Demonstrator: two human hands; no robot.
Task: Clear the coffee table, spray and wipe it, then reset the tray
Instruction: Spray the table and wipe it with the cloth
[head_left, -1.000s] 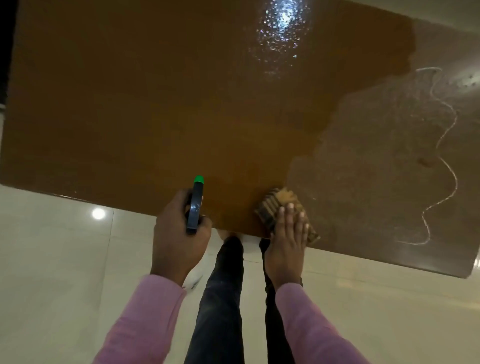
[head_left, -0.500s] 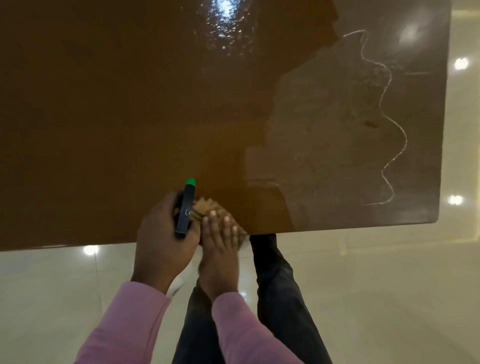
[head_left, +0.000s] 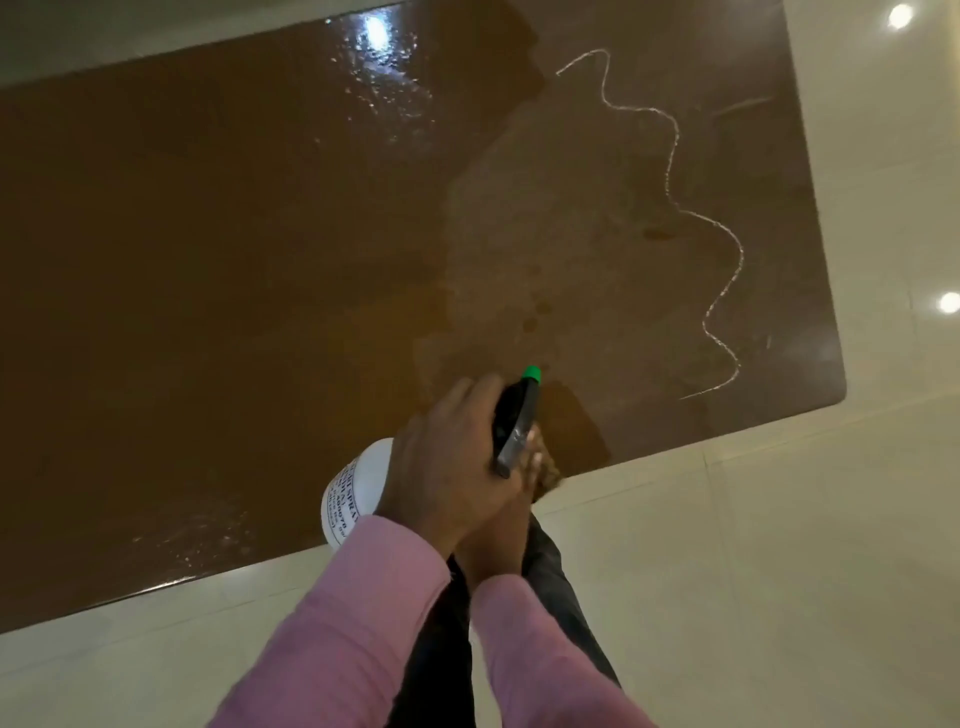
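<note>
**Hands: 2.**
- Left hand (head_left: 447, 462): fingers wrapped tight round the neck of the bottle (head_left: 358, 493), thumb side up. It is held above the table's near edge.
- Right hand (head_left: 493, 540): mostly hidden under the left hand. Its fingertips (head_left: 535, 454) show past the left hand, stretched out and lying flat on the cloth (head_left: 551, 475). It grips nothing.

**Bottle: 1.** White body with black print, black trigger head, green nozzle (head_left: 531, 372). It is tilted, with the nozzle pointing in over the table and the body hanging out past the near edge.

**Cloth: 1.** Tan, with only a small corner showing. It lies on the table at the near edge, under the right fingertips.

**Table (head_left: 208, 260): 1.** Brown and glossy, with nothing on it but the cloth.
- Left and middle: dark and wet-looking.
- Right part: dull and hazy.
- Just beyond the cloth: a small dark patch (head_left: 576, 426).
- Far edge: droplets around a lamp glint (head_left: 375, 26).
- Near edge, left of the bottle: more droplets.

**White wavy line (head_left: 670, 171): 1.** It runs across the hazy right part of the table, from the far side toward the near edge.

**Sleeves: 2.** Pink, reaching in from below the table's near edge.

**Legs (head_left: 561, 597): dark trousers.** They are beside the near edge, partly covered by the arms.

**Floor (head_left: 779, 571): cream tile all round the table.** Two lamp glints show right of the table.
</note>
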